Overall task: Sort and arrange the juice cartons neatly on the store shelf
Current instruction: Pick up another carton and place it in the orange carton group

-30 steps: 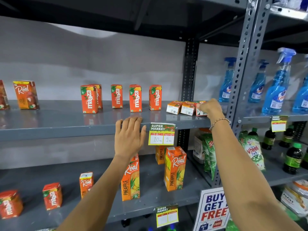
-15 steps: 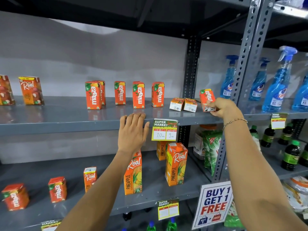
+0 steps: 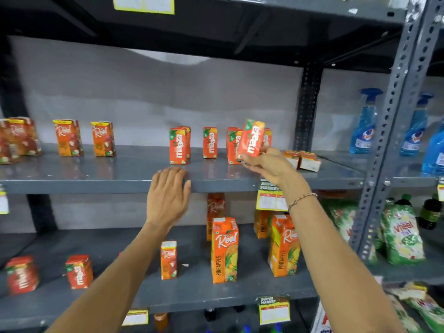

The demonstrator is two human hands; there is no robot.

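Nearest to us on the lower shelf (image 3: pixel 192 294) are tall Real cartons (image 3: pixel 224 251) marked PINEAPPLE, a small Real box (image 3: pixel 169 260) and, toward the left end, two little Maaza packs (image 3: pixel 79 271). A tag (image 3: pixel 274 310) on that shelf's front edge reads SUPER MARKET. Off to the right there's a green Wheel bag (image 3: pixel 402 236).

Our left hand (image 3: pixel 168 198) lies flat, fingers spread, on the front edge of the upper shelf (image 3: pixel 96 174), holding nothing. Our right hand (image 3: pixel 266 164) is pinched on a Maaza carton (image 3: pixel 251 139), gripping its bottom end, tilted and lifted clear of the shelf, just in front of the standing Maaza row (image 3: pixel 206 144). Two cartons (image 3: pixel 302 160) lie on their sides just right of that hand. Further left stand Real boxes (image 3: pixel 84 138). Blue spray bottles (image 3: pixel 364 123) sit in the next bay; their labels are too blurry to read.
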